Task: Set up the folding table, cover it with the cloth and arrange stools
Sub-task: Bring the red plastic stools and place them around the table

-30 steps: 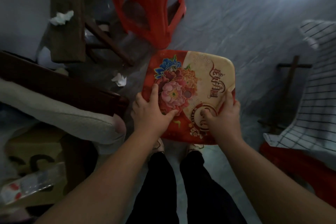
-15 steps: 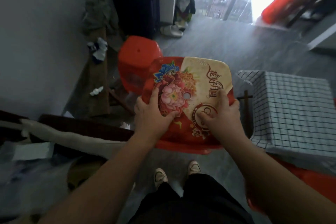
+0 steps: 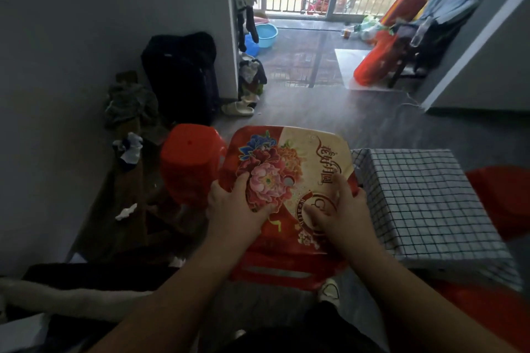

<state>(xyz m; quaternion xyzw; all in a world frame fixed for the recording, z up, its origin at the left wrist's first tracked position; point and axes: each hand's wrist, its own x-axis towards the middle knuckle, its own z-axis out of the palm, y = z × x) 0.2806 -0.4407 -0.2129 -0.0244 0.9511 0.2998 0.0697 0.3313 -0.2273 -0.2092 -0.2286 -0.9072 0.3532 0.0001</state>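
**Item held.** A floral-topped stool (image 3: 289, 169) of red plastic is held in front of the body at centre frame, seat uppermost and tilted slightly towards the camera. Its seat bears a printed peony design and a cream panel with lettering.

**Left hand.** The left hand (image 3: 235, 209) is clamped on the near left part of the seat. The thumb is laid across the flower print and the fingers are curled over the left rim.

**Right hand.** The right hand (image 3: 341, 209) is clamped on the near right part. The thumb is pressed on the circular emblem and the fingers are wrapped round the right edge.

**Support.** Only the near skirt of the stool is seen below the seat; the legs are hidden, so contact with the floor cannot be confirmed. A pale shoe (image 3: 329, 291) is visible just beneath the skirt.

**Surroundings.** A checked cloth (image 3: 415, 198) is spread over a flat-topped support just beside the held stool, on its right, and hangs over the edges. A plain red stool (image 3: 189, 163) stands upright on the floor just beside the held stool, on its left. A further red stool (image 3: 502, 198) is partly seen beyond the far right edge of the cloth. A black suitcase (image 3: 180, 77) stands against the wall behind the plain stool, well apart from the hands.
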